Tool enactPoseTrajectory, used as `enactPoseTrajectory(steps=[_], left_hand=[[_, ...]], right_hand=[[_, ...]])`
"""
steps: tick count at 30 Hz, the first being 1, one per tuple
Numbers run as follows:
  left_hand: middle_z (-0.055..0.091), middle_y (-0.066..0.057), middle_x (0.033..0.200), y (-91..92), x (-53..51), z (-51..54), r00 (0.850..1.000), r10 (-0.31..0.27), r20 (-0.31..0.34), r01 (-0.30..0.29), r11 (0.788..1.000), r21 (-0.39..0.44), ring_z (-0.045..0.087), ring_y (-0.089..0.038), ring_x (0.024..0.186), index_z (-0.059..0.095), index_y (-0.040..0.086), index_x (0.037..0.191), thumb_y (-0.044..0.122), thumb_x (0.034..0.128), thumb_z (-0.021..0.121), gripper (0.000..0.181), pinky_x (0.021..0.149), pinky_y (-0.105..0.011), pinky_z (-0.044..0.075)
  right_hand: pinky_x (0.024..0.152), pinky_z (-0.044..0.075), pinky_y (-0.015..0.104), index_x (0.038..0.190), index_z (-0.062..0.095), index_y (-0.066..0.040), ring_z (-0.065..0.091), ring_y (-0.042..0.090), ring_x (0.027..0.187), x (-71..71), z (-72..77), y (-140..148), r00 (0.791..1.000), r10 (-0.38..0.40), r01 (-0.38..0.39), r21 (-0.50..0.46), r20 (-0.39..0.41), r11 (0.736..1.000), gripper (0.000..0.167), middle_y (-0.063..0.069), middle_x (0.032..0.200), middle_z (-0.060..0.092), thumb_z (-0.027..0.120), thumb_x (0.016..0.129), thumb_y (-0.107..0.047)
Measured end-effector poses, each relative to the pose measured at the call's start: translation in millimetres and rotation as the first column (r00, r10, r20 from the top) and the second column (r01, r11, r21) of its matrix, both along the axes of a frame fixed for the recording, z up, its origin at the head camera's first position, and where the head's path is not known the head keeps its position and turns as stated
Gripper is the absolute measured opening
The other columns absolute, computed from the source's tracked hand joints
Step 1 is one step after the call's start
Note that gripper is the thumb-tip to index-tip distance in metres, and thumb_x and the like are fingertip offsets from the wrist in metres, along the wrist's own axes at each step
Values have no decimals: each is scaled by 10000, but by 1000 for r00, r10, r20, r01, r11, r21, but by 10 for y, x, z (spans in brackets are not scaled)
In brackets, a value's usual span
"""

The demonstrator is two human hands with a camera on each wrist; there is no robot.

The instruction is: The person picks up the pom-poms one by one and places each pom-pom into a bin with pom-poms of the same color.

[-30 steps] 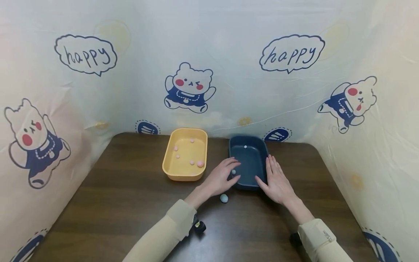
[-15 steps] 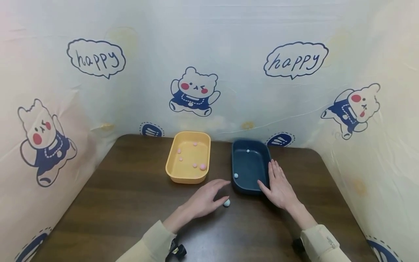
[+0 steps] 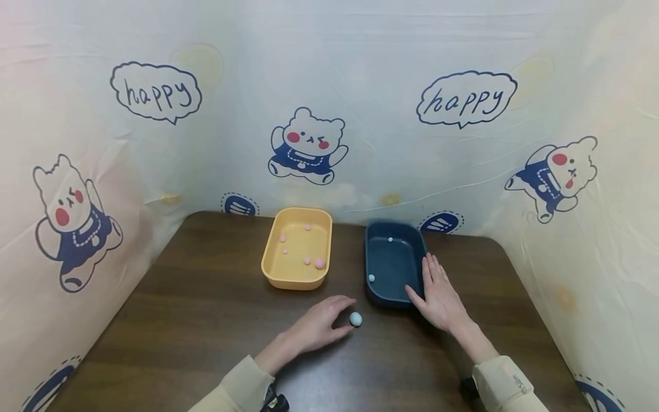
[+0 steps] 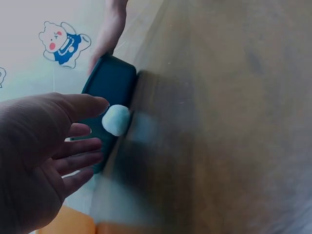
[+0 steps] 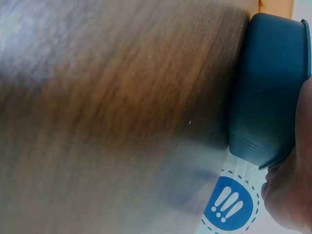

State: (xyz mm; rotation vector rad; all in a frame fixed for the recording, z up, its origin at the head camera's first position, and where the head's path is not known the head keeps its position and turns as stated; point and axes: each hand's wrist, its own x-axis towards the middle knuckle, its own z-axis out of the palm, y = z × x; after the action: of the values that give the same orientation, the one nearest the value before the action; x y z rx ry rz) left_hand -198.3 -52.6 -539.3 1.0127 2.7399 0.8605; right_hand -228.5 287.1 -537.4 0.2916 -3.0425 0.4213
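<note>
A light blue pom-pom (image 3: 356, 319) lies on the table in front of the dark blue tray (image 3: 368, 294). My left hand (image 3: 314, 326) is beside the pom-pom, fingers spread and thumb tip close to it. In the left wrist view the pom-pom looks fuzzy and the thumb is near its edge; contact cannot be told. My right hand (image 3: 439, 297) rests along the tray's right side, fingers straight and thumb on the near rim. Inside the tray are a small light blue pom-pom (image 3: 372, 278) near the left wall and a tinier one (image 3: 390, 240) farther back.
To the left stands a yellow tray (image 3: 296, 284) holding several pink pom-poms (image 3: 320, 263). The dark wooden table (image 3: 195, 320) ends at a printed cloth (image 3: 381, 126) hanging behind and on both sides.
My left hand has drawn back from over the blue tray's left edge, down and left to the loose pom-pom. The right hand stays at the tray. The head view has shifted slightly.
</note>
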Motion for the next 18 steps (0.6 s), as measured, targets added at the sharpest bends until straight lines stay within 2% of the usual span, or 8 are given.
enactPoseTrajectory(steps=[10,18], left_hand=[[725,-121,1440,20,69,-93,1000,-22,-19,22,1000,21,680,-269,1373,672,38,1454,188,1016,797,480,1185,-465,558],[741,-98,1418,41,85,-101,999,-19,-47,20,1000,22,690,-257,1357,693,48,1431,180,1010,804,455,1179,-442,561]], right_hand=[[1382,188,662,1707,172,111,152,510,1701,8,3,-8,1000,5,-5,7,-2,1000,940,316,1823,113,556,1112,-508],[1377,191,673,1709,169,109,148,517,1698,15,12,-13,1000,5,-5,2,-1,1000,949,317,1824,106,526,1118,-542]])
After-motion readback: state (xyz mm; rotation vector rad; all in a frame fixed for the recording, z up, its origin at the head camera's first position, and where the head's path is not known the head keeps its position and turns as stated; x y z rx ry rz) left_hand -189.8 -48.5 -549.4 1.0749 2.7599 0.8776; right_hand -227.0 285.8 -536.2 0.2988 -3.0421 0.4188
